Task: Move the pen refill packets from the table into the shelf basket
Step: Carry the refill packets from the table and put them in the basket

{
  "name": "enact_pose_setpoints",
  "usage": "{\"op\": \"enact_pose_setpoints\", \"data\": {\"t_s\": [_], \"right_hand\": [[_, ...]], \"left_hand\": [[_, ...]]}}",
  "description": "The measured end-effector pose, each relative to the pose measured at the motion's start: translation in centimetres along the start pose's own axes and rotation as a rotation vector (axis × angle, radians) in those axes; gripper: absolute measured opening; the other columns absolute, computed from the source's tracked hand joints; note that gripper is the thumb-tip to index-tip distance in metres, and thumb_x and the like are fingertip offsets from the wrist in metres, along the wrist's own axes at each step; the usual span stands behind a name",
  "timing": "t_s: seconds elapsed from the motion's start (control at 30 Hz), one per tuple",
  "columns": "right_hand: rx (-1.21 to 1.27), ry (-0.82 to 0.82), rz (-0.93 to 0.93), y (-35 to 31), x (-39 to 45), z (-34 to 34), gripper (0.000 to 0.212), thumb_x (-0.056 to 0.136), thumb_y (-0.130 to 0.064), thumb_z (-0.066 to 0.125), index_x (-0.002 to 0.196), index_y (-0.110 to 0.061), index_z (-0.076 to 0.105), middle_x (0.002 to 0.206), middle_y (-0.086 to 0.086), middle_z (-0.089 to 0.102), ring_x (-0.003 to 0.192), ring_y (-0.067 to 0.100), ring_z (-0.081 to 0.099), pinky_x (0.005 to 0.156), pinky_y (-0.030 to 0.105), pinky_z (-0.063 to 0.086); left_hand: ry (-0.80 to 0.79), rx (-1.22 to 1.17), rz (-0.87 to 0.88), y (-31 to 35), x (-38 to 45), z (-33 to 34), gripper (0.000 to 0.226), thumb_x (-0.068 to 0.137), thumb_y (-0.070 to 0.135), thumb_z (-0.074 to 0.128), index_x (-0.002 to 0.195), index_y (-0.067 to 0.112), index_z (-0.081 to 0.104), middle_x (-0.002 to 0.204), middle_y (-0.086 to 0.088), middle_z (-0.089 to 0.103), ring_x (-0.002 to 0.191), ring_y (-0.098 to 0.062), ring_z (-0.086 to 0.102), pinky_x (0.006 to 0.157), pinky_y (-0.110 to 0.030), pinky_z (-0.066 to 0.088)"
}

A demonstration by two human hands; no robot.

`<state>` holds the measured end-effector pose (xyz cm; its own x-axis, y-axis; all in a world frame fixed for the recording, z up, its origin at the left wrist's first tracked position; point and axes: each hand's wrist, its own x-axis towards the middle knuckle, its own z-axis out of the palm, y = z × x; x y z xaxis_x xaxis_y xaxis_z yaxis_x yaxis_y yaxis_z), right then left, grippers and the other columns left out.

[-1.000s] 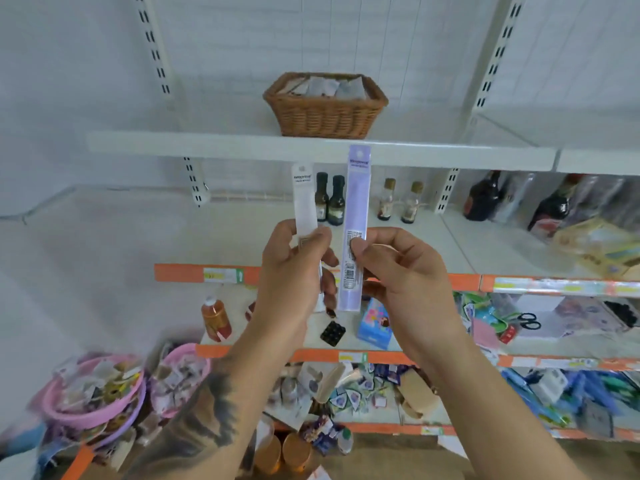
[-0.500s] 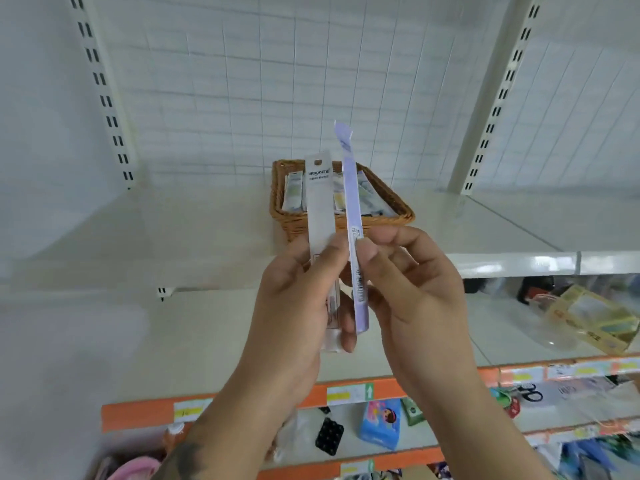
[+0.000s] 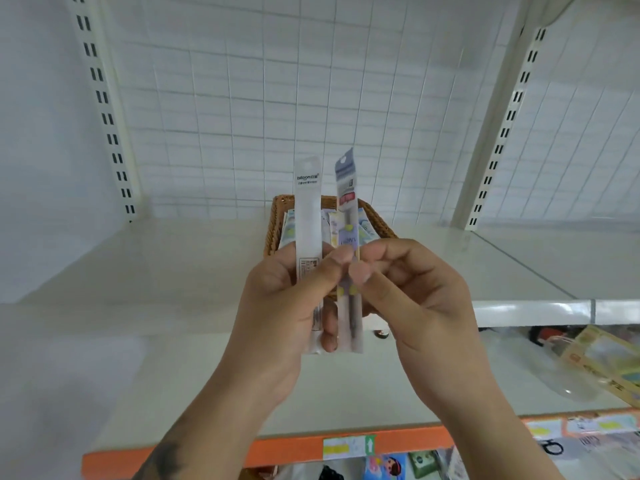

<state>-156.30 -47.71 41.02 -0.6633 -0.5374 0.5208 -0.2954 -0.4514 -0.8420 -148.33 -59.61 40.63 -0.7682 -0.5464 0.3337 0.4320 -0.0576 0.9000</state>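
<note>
Two pen refill packets stand upright in front of me. My left hand (image 3: 277, 306) grips the white packet (image 3: 308, 216), its thumb lying across the front. My right hand (image 3: 415, 306) pinches the clear packet with a purple top (image 3: 347, 199) between thumb and forefinger, right next to the white one. Just behind both packets, a brown wicker basket (image 3: 378, 220) sits on the upper white shelf (image 3: 519, 271). Several more packets lie inside it. My hands hide the basket's front wall.
A lower white shelf with an orange price strip (image 3: 398, 443) runs below my wrists. Bagged goods (image 3: 602, 365) lie on it at the right. Slotted uprights (image 3: 104, 109) and a wire grid back panel close off the rear.
Both hands have risen with the packets from the lower shelves up to the basket. The purple-topped packet has turned from edge-on to show its face.
</note>
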Motion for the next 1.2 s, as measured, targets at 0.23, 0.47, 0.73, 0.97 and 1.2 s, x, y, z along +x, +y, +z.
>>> {"op": "enact_pose_setpoints", "data": {"t_s": [0.23,0.47,0.73,0.97,1.2], "right_hand": [[-0.259,-0.021,-0.008,-1.9,2.3,-1.7,0.023,0.094,-0.002,0.072,0.104,-0.019,0.061,0.077,0.013,0.076,0.065,0.043,0.061,0.059,0.049,0.05],[-0.638,0.007,-0.063,-2.0,8.2,-2.8,0.011,0.097,-0.015,0.065,0.098,-0.025,0.063,0.065,-0.001,0.069,0.044,0.005,0.049,0.042,0.016,0.037],[-1.014,-0.002,0.142,2.1,12.3,-2.2,0.014,0.089,-0.016,0.057,0.081,-0.022,0.067,0.09,-0.005,0.065,0.075,0.012,0.06,0.058,0.023,0.046],[-1.148,0.056,-0.023,1.8,11.2,-2.9,0.013,0.095,-0.017,0.056,0.093,-0.025,0.067,0.086,-0.002,0.068,0.069,0.018,0.061,0.065,0.033,0.056],[-0.827,0.013,-0.472,2.4,3.1,-2.7,0.008,0.091,-0.012,0.07,0.089,-0.02,0.069,0.064,-0.012,0.056,0.061,0.01,0.054,0.058,0.024,0.045]], "left_hand": [[0.09,0.116,0.036,0.7,1.8,1.1,0.016,0.093,0.028,0.073,0.08,0.019,0.073,0.067,-0.003,0.06,0.045,-0.024,0.041,0.045,-0.029,0.039],[0.199,0.138,-0.07,0.2,2.1,0.4,0.024,0.101,0.029,0.065,0.087,0.01,0.07,0.072,-0.009,0.06,0.044,-0.022,0.045,0.044,-0.03,0.04],[0.219,0.164,-0.091,-0.3,1.5,0.2,0.028,0.104,0.033,0.059,0.092,0.011,0.072,0.072,-0.008,0.061,0.046,-0.021,0.049,0.046,-0.031,0.044],[0.236,0.196,-0.107,-0.6,0.8,0.4,0.037,0.109,0.034,0.048,0.096,0.009,0.071,0.071,-0.008,0.066,0.047,-0.022,0.055,0.044,-0.028,0.044],[0.202,-0.035,-0.252,-1.0,0.5,1.5,0.052,0.104,0.054,0.047,0.089,0.013,0.076,0.073,-0.009,0.064,0.05,-0.015,0.037,0.049,-0.026,0.022]]}}
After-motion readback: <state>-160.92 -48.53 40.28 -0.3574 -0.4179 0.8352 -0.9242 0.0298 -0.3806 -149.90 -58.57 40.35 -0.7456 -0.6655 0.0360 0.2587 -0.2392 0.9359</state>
